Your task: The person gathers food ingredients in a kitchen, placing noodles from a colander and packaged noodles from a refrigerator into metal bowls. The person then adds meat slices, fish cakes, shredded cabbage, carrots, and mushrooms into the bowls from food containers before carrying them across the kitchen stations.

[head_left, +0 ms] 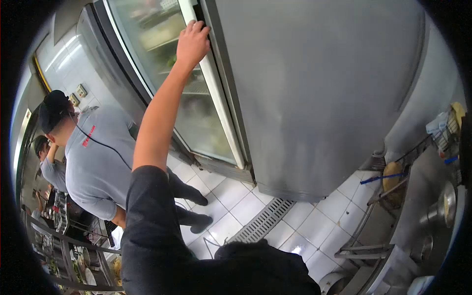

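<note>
The left grip (194, 43) was partly closed, its bent fingers hooked over the white-framed right edge of the refrigerator's glass door (194, 120). The door stood beside a grey panel (319, 98), above the tiled floor (314, 228). The right grip was out of view.

The person's bare left grip (193, 45) was raised ahead, fingers (197, 27) bent, the forearm (160, 115) stretched from a short black sleeve (147, 211).

Can make out red lettering (89, 136) on the back of the nearer grey shirt (101, 160), running aslant. Cannot read it: too small, blurred. Can read nothing elsewhere.
</note>
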Demonstrator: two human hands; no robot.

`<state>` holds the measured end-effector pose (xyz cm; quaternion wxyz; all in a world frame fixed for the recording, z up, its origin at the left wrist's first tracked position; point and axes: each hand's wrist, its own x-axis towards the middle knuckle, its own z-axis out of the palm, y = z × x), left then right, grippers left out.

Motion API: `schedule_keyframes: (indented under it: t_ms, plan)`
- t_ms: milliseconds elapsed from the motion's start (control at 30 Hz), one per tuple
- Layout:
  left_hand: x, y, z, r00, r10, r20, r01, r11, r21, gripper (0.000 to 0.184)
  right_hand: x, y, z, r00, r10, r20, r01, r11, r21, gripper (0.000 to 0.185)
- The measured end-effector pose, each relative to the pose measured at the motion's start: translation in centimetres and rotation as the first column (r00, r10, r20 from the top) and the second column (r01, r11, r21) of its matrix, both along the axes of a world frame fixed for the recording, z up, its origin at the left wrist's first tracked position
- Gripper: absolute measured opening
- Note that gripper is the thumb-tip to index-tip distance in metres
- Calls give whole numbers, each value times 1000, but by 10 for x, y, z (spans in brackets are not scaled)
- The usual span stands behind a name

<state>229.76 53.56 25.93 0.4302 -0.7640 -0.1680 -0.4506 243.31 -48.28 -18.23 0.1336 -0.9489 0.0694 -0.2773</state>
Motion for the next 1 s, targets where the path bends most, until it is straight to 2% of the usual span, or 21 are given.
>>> schedule_keyframes:
  t_ms: [67, 100, 200, 233, 267, 300, 333, 367, 400, 433, 467, 500, 533, 567, 600, 667, 767, 833, 900, 967, 1000]
  plan:
    - [-1, 5, 17, 972, 190, -141, -196, 980, -25, 27, 16, 50, 11, 971, 224, -86, -222, 974, 36, 20]
    - [-1, 7, 24, 936, 282, -209, -294, 955, -31, 25, 22, 82, 17, 959, 218, -178, -215, 976, 38, 20]
    - [0, 7, 33, 892, 354, -283, -352, 934, 59, 18, 43, 192, 5, 872, 202, -447, -209, 977, 34, 30]
    - [0, 6, 36, 869, 382, -315, -378, 923, 74, 18, 104, 149, -112, 608, 658, -445, -250, 691, 679, 45]
    - [0, 9, 36, 875, 375, -308, -359, 927, 107, 17, 144, 179, -192, 782, 575, -239, -325, 704, 631, 14]
    - [1, 10, 36, 871, 375, -317, -367, 926, 89, 17, 122, 249, -166, 796, 585, -155, -506, 784, 359, 20]
    - [4, 8, 36, 868, 375, -325, -373, 925, 69, 18, 95, 316, -134, 709, 694, -122, -489, 609, 625, 19]
    - [3, 8, 40, 867, 377, -326, -382, 923, 51, 18, 88, 365, -111, 605, 764, -224, -356, 511, 782, 17]
    - [-1, 7, 41, 862, 384, -330, -381, 921, 76, 22, 100, 394, -121, 294, 925, -240, -894, 355, 273, 19]
    - [-7, 4, 42, 884, 351, -308, -342, 936, 83, 23, 88, 443, -127, 399, 863, -310, -650, 504, 569, 14]
    - [-16, 1, 41, 904, 312, -292, -298, 950, 91, 24, 89, 475, -146, 309, 928, -207, -723, 371, 584, 12]
    - [-25, -4, 38, 921, 269, -280, -252, 963, 96, 26, 63, 515, -72, 254, 934, -249, -789, 349, 506, 14]
    - [-33, -10, 36, 949, 202, -242, -186, 979, 88, 26, 55, 543, -45, 158, 963, -220, -881, 238, 409, 15]
    - [-43, -18, 33, 966, 153, -206, -139, 987, 79, 23, 47, 569, -25, 101, 977, -190, -862, 181, 474, 14]
    - [-55, -23, 30, 981, 108, -160, -97, 993, 74, 21, 41, 597, -9, 76, 955, -288, -853, 212, 476, 15]
    - [-75, -36, 21, 999, 5, -41, -3, 999, 51, 18, 31, 639, 6, -19, 987, -161, -909, 50, 414, 15]
    - [-97, -57, 9, 972, -154, 176, 147, 988, 52, 21, 5, 701, 67, -190, 977, -96, -849, -114, 516, 12]
    - [-108, -60, 4, 938, -221, 265, 200, 974, 104, 18, -13, 745, 111, -263, 953, -149, -844, -153, 513, 15]
    - [-124, -57, 0, 917, -227, 327, 184, 970, 157, 18, -35, 791, 159, -357, 933, 44, -836, -340, 430, 13]
    - [-146, -63, -2, 873, -252, 418, 224, 968, 117, 17, -62, 842, 218, -382, 900, 211, -814, -436, 385, 12]
    - [-156, -63, -1, 863, -262, 433, 230, 965, 125, 18, -72, 871, 243, -361, 885, 293, -864, -436, 253, 9]
